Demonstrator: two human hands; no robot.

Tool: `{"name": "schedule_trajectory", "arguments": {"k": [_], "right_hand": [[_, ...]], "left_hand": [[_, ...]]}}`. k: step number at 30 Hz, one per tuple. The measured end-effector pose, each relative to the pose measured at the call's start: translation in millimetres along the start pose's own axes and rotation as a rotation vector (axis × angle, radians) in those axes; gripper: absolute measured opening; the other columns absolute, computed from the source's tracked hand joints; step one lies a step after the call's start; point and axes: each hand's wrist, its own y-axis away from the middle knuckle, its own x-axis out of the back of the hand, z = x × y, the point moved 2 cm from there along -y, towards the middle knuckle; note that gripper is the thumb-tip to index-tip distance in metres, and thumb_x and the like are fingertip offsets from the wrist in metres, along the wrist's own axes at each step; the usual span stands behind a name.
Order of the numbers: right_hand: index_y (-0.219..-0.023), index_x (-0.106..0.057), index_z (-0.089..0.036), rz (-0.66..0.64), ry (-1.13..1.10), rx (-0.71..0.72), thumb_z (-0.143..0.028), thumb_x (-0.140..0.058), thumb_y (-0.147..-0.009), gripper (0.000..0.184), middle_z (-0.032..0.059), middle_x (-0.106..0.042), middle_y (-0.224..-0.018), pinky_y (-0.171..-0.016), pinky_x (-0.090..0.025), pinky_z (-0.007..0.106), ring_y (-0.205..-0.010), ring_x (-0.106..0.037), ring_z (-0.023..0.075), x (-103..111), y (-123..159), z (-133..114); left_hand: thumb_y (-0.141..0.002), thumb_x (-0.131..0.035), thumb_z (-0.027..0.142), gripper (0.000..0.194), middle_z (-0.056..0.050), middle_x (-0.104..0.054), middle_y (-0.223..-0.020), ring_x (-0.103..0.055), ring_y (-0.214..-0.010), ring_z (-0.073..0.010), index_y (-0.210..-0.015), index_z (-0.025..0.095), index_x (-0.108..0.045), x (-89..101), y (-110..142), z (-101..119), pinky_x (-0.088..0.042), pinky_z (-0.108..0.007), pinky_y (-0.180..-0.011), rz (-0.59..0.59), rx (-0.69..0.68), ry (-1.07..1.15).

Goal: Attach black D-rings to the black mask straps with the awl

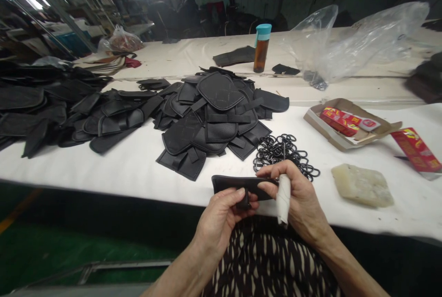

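Observation:
My left hand [224, 214] is closed on a black leather piece [224, 183], its thumb pressing a folded strap [243, 199] on the near side. My right hand [299, 193] wraps round an awl [283, 200] with a white wrapped handle. A thin shaft seems to rise above the fingers. The right thumb and fingertips also reach the leather piece's right end. Just beyond that hand lies a heap of black oval rings [276, 149]. Behind the left hand stands a big pile of black leather pieces [221, 117] with straps.
More black leather parts [51, 108] cover the table's left side. At right are a yellowish block [362, 185], an open cardboard box [319, 124] with red packets, and a red carton [416, 149]. Farther back stand a blue-lidded bottle [261, 53] and clear plastic bags [362, 43].

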Motion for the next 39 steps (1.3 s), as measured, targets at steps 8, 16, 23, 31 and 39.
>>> {"name": "schedule_trajectory", "arguments": {"k": [8,16,23,31,39], "right_hand": [[-0.074,-0.047,-0.022,0.027,-0.04,-0.08,-0.024,-0.06,-0.078,0.014,-0.0026,-0.062,-0.081,-0.063,-0.039,0.024,-0.07,-0.052,0.0131,-11,-18,4],[-0.072,-0.047,-0.022,0.012,-0.076,-0.089,-0.025,-0.061,-0.077,0.016,-0.0026,-0.061,-0.08,-0.062,-0.039,0.025,-0.069,-0.053,0.0135,-11,-16,4],[-0.074,-0.047,-0.022,0.093,-0.12,-0.094,-0.028,-0.062,-0.079,0.018,0.0009,-0.067,-0.09,-0.077,-0.044,0.031,-0.085,-0.06,0.0177,-2,-11,4],[-0.086,-0.054,-0.025,0.298,0.068,-0.006,-0.039,-0.068,-0.075,0.023,0.0046,-0.069,-0.092,-0.074,-0.049,0.036,-0.082,-0.064,0.0236,55,31,0],[-0.098,-0.063,-0.023,0.36,0.387,-0.065,-0.061,-0.048,-0.08,0.045,0.0016,-0.061,-0.07,-0.055,-0.043,0.028,-0.059,-0.053,0.0175,119,65,2]], "left_hand": [[-0.07,-0.068,0.023,0.014,-0.009,-0.07,-0.065,-0.064,-0.061,-0.0179,-0.071,0.008,-0.068,0.2,-7,4,-0.051,-0.032,-0.068,0.037,0.012,0.006],[-0.072,-0.066,0.022,0.013,-0.009,-0.07,-0.063,-0.065,-0.059,-0.0182,-0.07,0.009,-0.066,0.5,-5,2,-0.051,-0.031,-0.067,0.051,0.025,0.038],[-0.073,-0.066,0.023,0.014,-0.007,-0.07,-0.063,-0.065,-0.06,-0.0168,-0.068,0.009,-0.065,0.9,-7,-1,-0.052,-0.031,-0.068,0.06,-0.02,0.063],[-0.075,-0.066,0.024,0.015,-0.007,-0.07,-0.063,-0.066,-0.061,-0.0168,-0.069,0.01,-0.065,0.4,-7,-4,-0.053,-0.03,-0.068,0.105,-0.048,0.056],[-0.078,-0.061,0.015,0.012,-0.009,-0.07,-0.065,-0.067,-0.063,-0.0175,-0.069,0.009,-0.067,-10.4,-14,-4,-0.056,-0.03,-0.067,0.124,-0.004,0.045]]}}
